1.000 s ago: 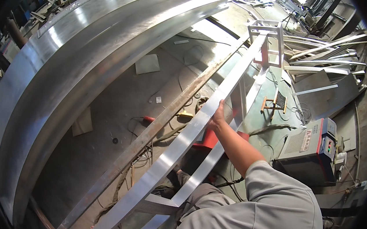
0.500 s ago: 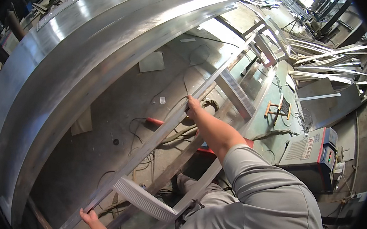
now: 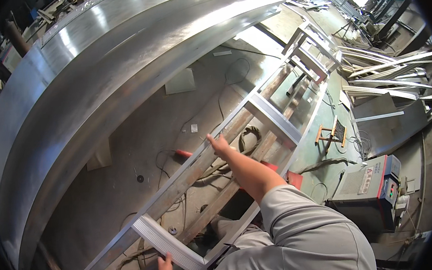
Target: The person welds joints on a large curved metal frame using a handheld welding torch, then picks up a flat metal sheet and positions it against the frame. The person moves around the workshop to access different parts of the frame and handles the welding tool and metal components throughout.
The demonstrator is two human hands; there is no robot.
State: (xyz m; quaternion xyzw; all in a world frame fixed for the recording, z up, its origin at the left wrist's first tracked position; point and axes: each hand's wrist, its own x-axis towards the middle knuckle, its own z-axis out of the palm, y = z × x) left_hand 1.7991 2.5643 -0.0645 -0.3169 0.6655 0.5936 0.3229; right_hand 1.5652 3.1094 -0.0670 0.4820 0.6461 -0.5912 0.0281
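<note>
A long silvery metal frame (image 3: 181,176), built like a ladder, slants from the lower left to the upper right. My right hand (image 3: 220,146) is on its far rail, forefinger over the edge and thumb apart; the rail hides its other fingers. My left hand (image 3: 165,269) is off that rail, beside the near side of a ribbed crosspiece (image 3: 166,241). Its thumb and fingers stand apart, with nothing seen between them. Under the frame, rusty beams (image 3: 226,135) show through the gaps. Another crosspiece (image 3: 275,119) lies farther right.
A large curved sheet-metal piece (image 3: 101,81) arches across the far left. Cables (image 3: 181,203) and a red-handled tool (image 3: 183,153) lie on the floor. To the right are a grey machine (image 3: 361,186), a small folding stool (image 3: 333,134) and heaped metal strips (image 3: 387,74).
The frame has come down and nearer, showing the rusty beams beneath. My left hand has let go of the far rail and moved right. My right hand has shifted slightly left and nearer.
</note>
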